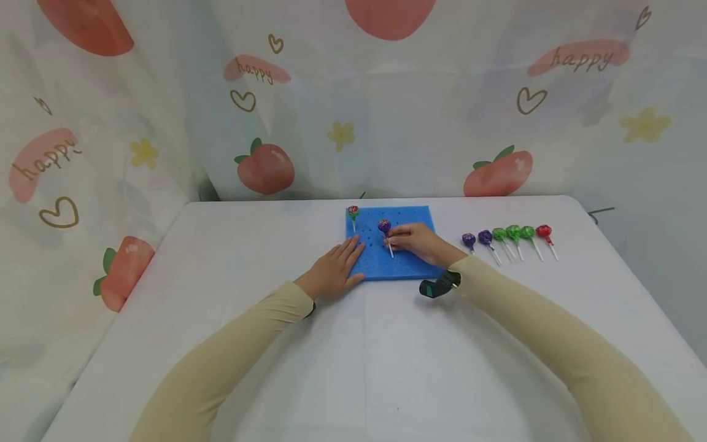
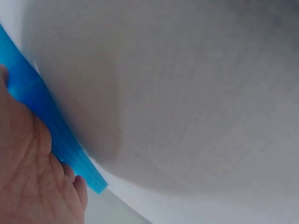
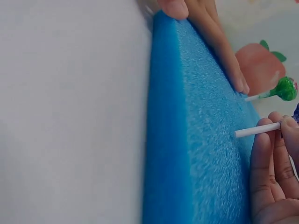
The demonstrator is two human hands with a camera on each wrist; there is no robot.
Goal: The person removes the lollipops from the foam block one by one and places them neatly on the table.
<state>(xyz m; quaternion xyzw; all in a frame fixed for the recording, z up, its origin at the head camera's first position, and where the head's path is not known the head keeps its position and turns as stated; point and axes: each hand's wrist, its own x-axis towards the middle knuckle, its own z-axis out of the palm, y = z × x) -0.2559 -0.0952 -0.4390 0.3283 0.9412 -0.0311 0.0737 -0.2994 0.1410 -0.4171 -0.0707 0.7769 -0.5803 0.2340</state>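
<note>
My right hand (image 1: 418,240) pinches a purple lollipop (image 1: 384,225) between thumb and fingers, over a blue foam block (image 1: 389,268) with small holes in its top. In the right wrist view the white stick (image 3: 257,130) juts out past the fingertips, its free end apart from the foam. My left hand (image 1: 332,268) lies along the block's left edge, fingers extended and touching it. The left wrist view shows that palm (image 2: 32,172) against the block's side. Beyond the left fingertips, a green and red lollipop (image 1: 353,212) stands upright in the block's far left corner.
Right of the block, purple lollipops (image 1: 485,237), several green lollipops (image 1: 514,232) and a red lollipop (image 1: 544,231) lie in a row on the white table (image 1: 265,245). A patterned curtain (image 1: 386,123) hangs behind the table's far edge.
</note>
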